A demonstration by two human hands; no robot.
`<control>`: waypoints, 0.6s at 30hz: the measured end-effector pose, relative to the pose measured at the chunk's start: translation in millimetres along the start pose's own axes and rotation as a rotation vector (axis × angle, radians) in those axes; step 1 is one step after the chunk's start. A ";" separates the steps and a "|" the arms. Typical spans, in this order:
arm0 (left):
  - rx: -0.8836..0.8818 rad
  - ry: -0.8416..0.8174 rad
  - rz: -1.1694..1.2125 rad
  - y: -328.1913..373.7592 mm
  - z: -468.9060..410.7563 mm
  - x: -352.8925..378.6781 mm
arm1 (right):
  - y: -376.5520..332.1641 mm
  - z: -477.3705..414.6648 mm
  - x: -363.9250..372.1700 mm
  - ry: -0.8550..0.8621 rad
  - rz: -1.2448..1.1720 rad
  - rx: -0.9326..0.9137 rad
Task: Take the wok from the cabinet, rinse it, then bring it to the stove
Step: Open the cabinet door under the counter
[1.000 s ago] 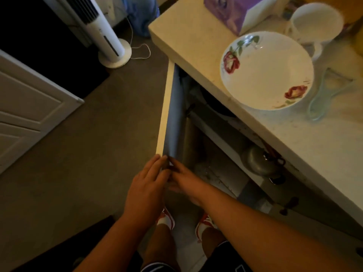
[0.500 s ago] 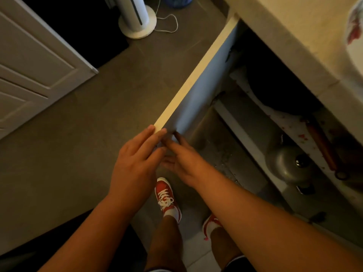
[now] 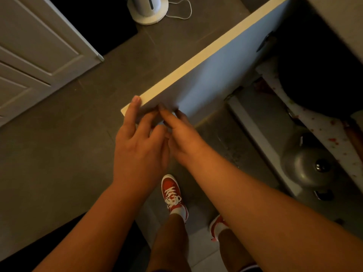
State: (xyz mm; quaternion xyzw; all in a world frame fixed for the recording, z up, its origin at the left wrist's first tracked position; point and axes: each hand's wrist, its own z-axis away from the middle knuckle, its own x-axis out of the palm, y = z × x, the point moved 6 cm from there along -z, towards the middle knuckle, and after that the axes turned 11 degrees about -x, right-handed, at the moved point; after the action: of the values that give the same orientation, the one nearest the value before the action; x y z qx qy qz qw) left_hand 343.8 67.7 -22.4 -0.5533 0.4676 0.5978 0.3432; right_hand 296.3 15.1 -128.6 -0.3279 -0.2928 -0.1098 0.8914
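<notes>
Black wok (image 3: 322, 75), shadowed on cabinet shelf; left hand (image 3: 139, 148) and right hand (image 3: 184, 138) spread at door (image 3: 196, 83) corner.

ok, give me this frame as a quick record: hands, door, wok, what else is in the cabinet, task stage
left hand: fingers on the free corner of the cabinet door, loose, not closed around it
right hand: fingertips on the door's inner face beside the left hand
cabinet door: swung open
wok: dark, on the upper shelf inside, untouched
metal lid: lower shelf, knob up
wooden handle: at the shelf edge, mostly cut off
floor: tower fan base with cord
stage: cabinet open, wok not yet taken
</notes>
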 end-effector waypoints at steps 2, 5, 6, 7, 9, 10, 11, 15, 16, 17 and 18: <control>0.000 -0.004 -0.037 -5.5 -7.5 -0.2 | -2.7 -5.6 7.5 -0.005 -0.009 -0.009; -0.004 -0.014 -0.102 -12.5 -17.5 0.8 | -5.5 -13.0 19.6 -0.021 -0.020 -0.009; -0.009 -0.012 -0.111 -14.7 -21.7 0.6 | -6.4 -16.2 23.2 -0.020 -0.026 -0.014; -0.018 -0.009 -0.111 -17.1 -26.1 0.4 | -7.6 -19.5 26.6 -0.013 -0.034 -0.024; -0.026 -0.012 -0.123 -20.8 -34.6 0.3 | -9.8 -27.0 32.0 0.014 -0.036 -0.048; -0.021 -0.019 -0.142 -21.3 -37.8 1.0 | -11.3 -30.4 34.5 0.024 -0.036 -0.056; -0.014 -0.025 -0.159 -21.6 -40.2 1.9 | -13.2 -32.7 36.9 0.029 -0.041 -0.061; -0.028 0.002 -0.118 -18.8 -40.3 1.9 | -22.4 -31.6 30.9 0.007 -0.003 -0.062; -0.053 0.026 -0.080 -16.4 -36.9 1.6 | -23.5 -28.6 21.9 0.001 0.029 -0.053; -0.069 0.064 -0.039 -12.1 -32.0 1.8 | -23.9 -24.1 8.8 0.010 0.061 -0.036; -0.062 0.114 0.001 -5.5 -25.9 2.8 | -23.2 -18.1 -8.6 0.034 0.090 -0.015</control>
State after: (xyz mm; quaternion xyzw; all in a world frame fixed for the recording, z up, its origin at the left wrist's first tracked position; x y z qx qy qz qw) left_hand 357.3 44.9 -24.8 -0.5968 0.4677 0.5796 0.2984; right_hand 288.6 -14.3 -132.8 -0.3454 -0.2619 -0.0772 0.8978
